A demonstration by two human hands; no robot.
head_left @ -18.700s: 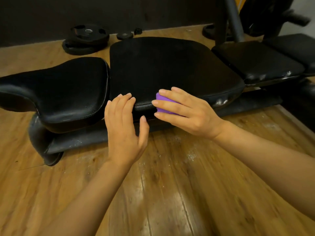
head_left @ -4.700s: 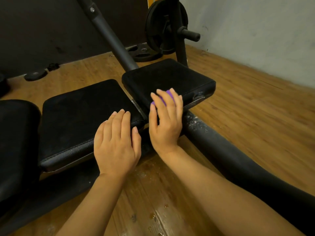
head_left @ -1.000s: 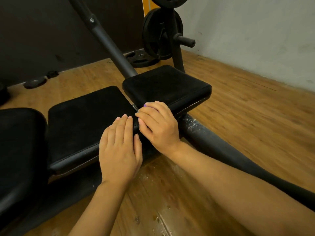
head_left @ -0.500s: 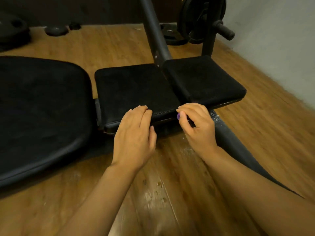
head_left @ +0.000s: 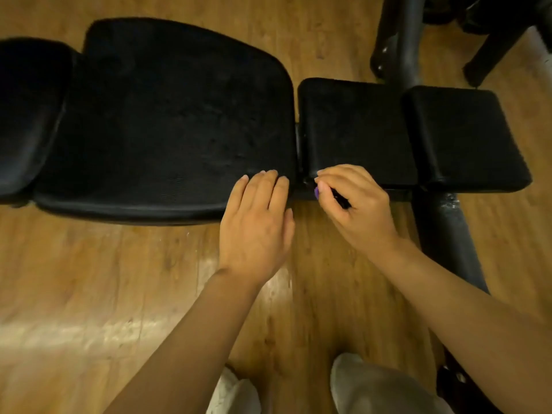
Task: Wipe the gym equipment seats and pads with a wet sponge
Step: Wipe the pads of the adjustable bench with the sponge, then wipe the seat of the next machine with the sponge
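A row of black pads lies across the floor: a large seat pad (head_left: 173, 115), a middle pad (head_left: 355, 127) and a right end pad (head_left: 466, 135). My left hand (head_left: 257, 222) rests flat, fingers straight, on the near right corner of the large seat pad. My right hand (head_left: 355, 204) curls round the purple sponge (head_left: 317, 191) at the near left edge of the middle pad. Only a sliver of the sponge shows between my fingers.
A further black pad (head_left: 24, 115) sits at the far left. A dark steel post (head_left: 403, 40) rises behind the middle pad and a thick frame tube (head_left: 445, 234) runs along the wooden floor at right. Light trouser knees (head_left: 373, 386) show at the bottom.
My view has tipped down over the bench. My left hand has shifted from the middle pad to the large seat pad, and my right hand with the sponge has moved left to the middle pad's edge.
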